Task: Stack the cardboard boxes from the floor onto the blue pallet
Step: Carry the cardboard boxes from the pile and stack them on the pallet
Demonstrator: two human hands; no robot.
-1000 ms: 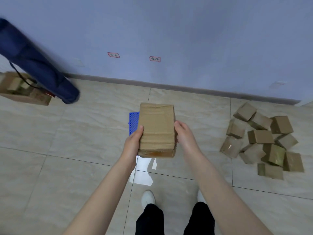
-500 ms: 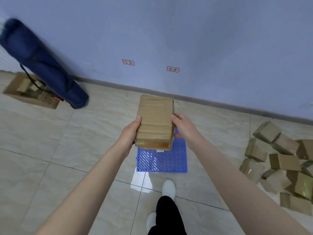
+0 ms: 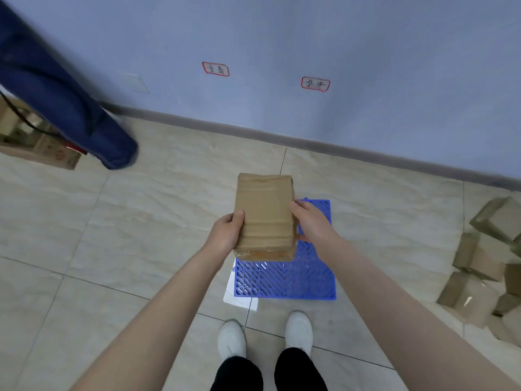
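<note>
I hold a brown taped cardboard box [image 3: 265, 213] in the air between both hands. My left hand [image 3: 225, 234] grips its left side and my right hand [image 3: 310, 221] grips its right side. The box hangs over the far left part of the blue pallet [image 3: 284, 280], a flat latticed plastic mat on the tiled floor just in front of my feet. Nothing rests on the visible part of the pallet. A pile of several small cardboard boxes [image 3: 485, 261] lies on the floor at the right edge of the view.
A wall with a grey skirting board [image 3: 310, 143] runs close behind the pallet. A dark blue bag [image 3: 56, 88] leans against the wall at the left, next to an open cardboard carton [image 3: 36, 142]. My white shoes [image 3: 265, 337] stand just before the pallet.
I have stepped up to the pallet with the box in both hands. More of the pallet shows below the box, and the box pile has slid to the right edge.
</note>
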